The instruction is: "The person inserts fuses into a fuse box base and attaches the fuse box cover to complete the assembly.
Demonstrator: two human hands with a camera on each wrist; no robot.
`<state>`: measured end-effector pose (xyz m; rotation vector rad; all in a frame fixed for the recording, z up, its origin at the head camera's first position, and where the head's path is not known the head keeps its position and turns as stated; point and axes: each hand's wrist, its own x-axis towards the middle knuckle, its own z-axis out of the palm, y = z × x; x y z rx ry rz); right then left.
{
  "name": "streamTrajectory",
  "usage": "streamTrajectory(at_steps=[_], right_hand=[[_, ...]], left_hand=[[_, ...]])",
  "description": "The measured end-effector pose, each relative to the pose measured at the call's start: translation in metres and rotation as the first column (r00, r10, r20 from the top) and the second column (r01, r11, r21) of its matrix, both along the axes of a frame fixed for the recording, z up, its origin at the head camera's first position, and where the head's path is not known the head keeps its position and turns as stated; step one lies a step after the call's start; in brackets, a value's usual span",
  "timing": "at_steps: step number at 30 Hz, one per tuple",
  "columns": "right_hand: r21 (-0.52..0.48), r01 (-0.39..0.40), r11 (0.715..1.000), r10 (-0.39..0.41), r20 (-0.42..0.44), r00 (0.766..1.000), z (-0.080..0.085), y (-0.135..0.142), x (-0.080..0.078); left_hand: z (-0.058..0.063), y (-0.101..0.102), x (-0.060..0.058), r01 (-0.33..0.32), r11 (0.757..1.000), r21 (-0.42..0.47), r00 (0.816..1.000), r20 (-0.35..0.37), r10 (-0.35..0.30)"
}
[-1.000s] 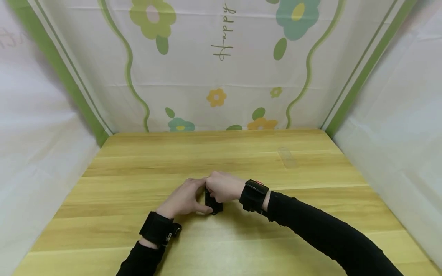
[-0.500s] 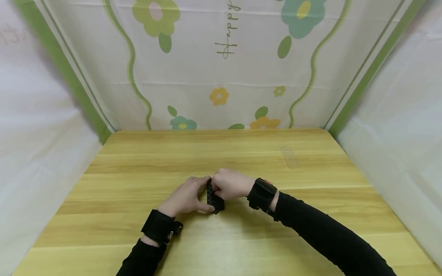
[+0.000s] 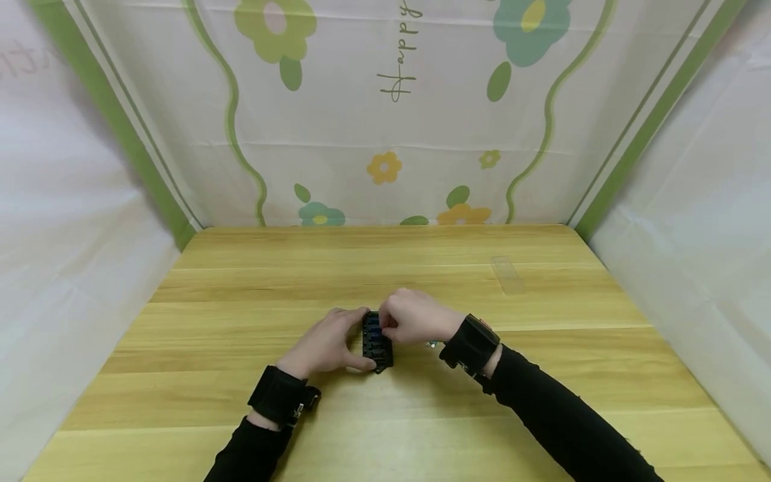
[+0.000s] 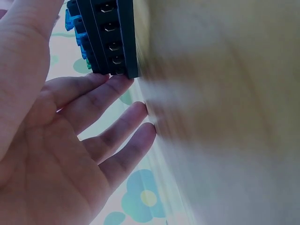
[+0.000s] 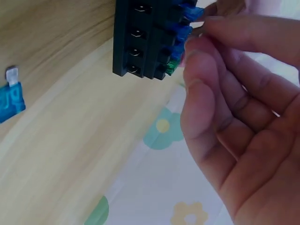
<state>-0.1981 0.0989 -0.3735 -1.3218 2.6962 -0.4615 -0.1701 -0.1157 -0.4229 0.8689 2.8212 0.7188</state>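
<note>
A black fuse block [image 3: 377, 351] lies on the table, with round terminals along its side and blue and green blade fuses in its top. My left hand [image 3: 324, 343] holds the block by its two ends, thumb at the near end and fingertips at the far end. The right hand [image 3: 418, 318] has thumb and forefinger together at a blue blade fuse [image 5: 191, 13] on the block, seemingly pinching it; the fingertips partly cover it. A green fuse [image 5: 172, 66] sits at one end of the row. Beneath the right wrist, a loose blue fuse [image 5: 11, 101] lies on the wood.
The wooden table [image 3: 241, 268] meets a white flowered cloth [image 3: 337, 120] at its back edge. Cloth also hangs at both sides. A clear rectangular patch [image 3: 507, 274] lies flat on the table at the back right.
My right hand has shifted to the right over the block, uncovering more of its slots and blue fuses. The loose fuse has come into view by the right wrist. My left hand keeps its hold.
</note>
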Motion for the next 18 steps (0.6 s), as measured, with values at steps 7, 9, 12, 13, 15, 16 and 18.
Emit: streamTrajectory(at_steps=[7,9,12,13,15,16,18], right_hand=[[-0.078,0.047,0.996,-0.052,-0.053,0.997,-0.003,0.008,0.003],[-0.095,0.05,0.994,-0.056,-0.07,0.996,-0.003,0.011,0.004],[-0.123,0.055,0.991,-0.066,-0.085,0.994,-0.001,0.015,0.005],[-0.132,0.058,0.99,-0.07,-0.085,0.994,0.001,0.017,0.005],[-0.148,0.068,0.987,-0.081,-0.089,0.993,0.003,0.02,0.006],[-0.154,0.073,0.985,-0.087,-0.089,0.992,0.003,0.022,0.006],[-0.16,0.08,0.984,-0.095,-0.084,0.992,0.004,0.026,0.007]], left_hand=[[0.001,0.0,0.001,-0.011,1.0,-0.002,1.0,-0.005,0.011],[0.001,0.0,0.002,-0.011,1.0,-0.007,1.0,-0.008,0.011],[0.001,0.001,0.001,-0.013,1.0,-0.015,1.0,-0.016,0.013],[0.001,0.001,0.001,-0.015,1.0,-0.017,1.0,-0.018,0.015],[0.001,0.002,0.001,-0.018,1.0,-0.02,1.0,-0.02,0.017],[0.001,0.002,0.001,-0.019,1.0,-0.021,1.0,-0.021,0.019],[0.001,0.003,0.001,-0.021,1.0,-0.022,1.0,-0.017,0.021]])
